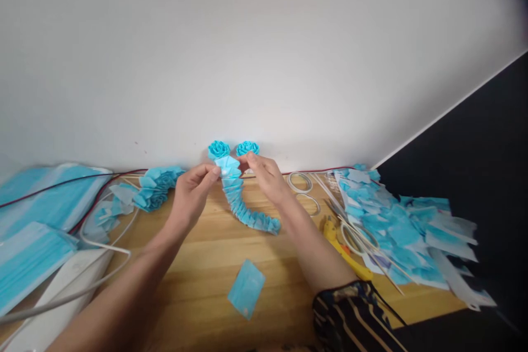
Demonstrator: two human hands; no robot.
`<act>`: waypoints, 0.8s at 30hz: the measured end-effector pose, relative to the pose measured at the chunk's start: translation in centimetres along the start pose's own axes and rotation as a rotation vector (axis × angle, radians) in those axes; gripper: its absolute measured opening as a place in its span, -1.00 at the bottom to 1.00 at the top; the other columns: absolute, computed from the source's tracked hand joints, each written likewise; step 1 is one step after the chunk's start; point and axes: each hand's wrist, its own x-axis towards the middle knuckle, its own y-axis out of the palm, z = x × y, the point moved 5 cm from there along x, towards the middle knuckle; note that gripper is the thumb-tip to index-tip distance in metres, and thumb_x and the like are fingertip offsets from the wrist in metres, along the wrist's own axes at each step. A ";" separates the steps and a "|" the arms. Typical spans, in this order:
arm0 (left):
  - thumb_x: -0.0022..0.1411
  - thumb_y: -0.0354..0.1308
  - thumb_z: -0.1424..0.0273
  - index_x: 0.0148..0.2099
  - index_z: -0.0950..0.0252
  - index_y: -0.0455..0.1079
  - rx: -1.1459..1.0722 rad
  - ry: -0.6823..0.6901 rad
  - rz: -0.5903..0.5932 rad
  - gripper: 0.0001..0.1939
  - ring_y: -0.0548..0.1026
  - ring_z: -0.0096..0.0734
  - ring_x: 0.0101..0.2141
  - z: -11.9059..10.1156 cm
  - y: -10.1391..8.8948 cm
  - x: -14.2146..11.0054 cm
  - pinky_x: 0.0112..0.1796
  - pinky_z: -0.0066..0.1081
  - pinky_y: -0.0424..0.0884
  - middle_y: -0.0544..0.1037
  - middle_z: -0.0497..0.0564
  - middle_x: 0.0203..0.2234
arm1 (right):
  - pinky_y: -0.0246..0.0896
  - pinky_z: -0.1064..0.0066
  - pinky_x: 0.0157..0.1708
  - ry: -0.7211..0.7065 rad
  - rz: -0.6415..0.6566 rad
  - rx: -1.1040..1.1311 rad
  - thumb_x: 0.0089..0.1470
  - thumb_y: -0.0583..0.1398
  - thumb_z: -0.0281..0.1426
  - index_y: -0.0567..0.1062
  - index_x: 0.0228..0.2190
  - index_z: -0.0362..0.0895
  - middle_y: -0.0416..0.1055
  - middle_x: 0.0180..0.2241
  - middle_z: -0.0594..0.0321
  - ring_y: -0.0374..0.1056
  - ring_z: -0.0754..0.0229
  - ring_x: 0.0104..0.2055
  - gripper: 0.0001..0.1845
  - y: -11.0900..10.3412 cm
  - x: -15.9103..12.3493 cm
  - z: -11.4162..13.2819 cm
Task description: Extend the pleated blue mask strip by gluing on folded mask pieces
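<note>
Two-handed, pinches a folded blue strip [239, 207] near its top with left hand [193, 190] and right hand [267, 175], well apart from blue sheets [37, 253], perhaps bagged.

1. Surface [198, 286], foreground: open between forearms [146, 264]; one flat blue piece [246, 290] lies there.
2. Centre: pleated blue strip [234, 196], curving across the gap.
3. Left: white cable [108, 246], stacked blue sheets [35, 256], obstructing.
4. Right: yellow glue gun [345, 253], heaped blue scraps [406, 231], obstructing.
5. Rear: wall [264, 55], closing passage.

Soft diffuse light, wall [264, 77] brightest near centre — upper right corner darkened, fine detail slightly blurred
</note>
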 end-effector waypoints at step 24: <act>0.11 0.29 0.27 -0.47 0.28 0.49 -0.121 -0.115 0.004 -0.79 0.41 -0.41 -0.42 1.4 0.3 0.0 -0.28 -0.42 0.35 0.51 -0.06 -0.53 | 0.17 0.44 -0.33 0.030 0.024 -0.048 0.20 0.11 -0.08 0.39 -0.49 -0.11 0.28 -0.48 0.31 0.22 0.27 -0.39 -0.60 0.5 -0.2 -1.0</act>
